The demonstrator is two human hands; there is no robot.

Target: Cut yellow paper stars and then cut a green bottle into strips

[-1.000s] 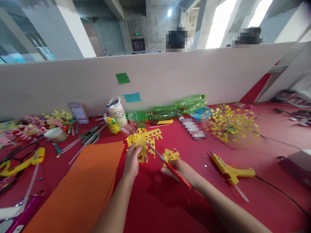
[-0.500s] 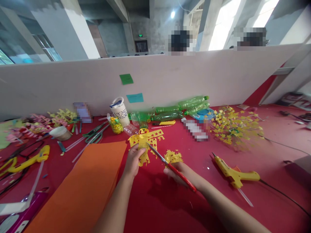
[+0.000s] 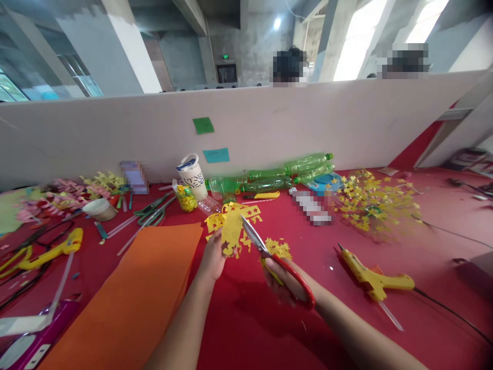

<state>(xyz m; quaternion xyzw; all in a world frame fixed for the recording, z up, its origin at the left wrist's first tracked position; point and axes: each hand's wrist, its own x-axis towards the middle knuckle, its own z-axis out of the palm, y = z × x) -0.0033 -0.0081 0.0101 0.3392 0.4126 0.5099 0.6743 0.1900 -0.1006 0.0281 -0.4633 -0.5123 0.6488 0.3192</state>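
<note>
Between the fingers of my left hand (image 3: 214,253) is a piece of yellow paper (image 3: 232,228) with star-shaped cutouts along its lower part. My right hand (image 3: 287,280) grips red-handled scissors (image 3: 265,252), whose blade tips touch or nearly touch the paper's right edge. Beyond my left hand lie yellow scraps (image 3: 252,210) with star-shaped holes. A heap of small yellow stars (image 3: 279,247) sits just behind my right hand and is partly hidden by it.
Orange sheets (image 3: 127,293) lie at the left. A yellow glue gun (image 3: 375,277) rests at the right, its cord trailing away. Green bottles (image 3: 269,177), a white cup (image 3: 192,177) and a yellow knife (image 3: 265,195) stand or lie near the partition (image 3: 154,133).
The yellow paper has turned so that more of its face shows. My right hand has rotated the scissors, and their red handle loop now shows wider. The view has shifted slightly.
</note>
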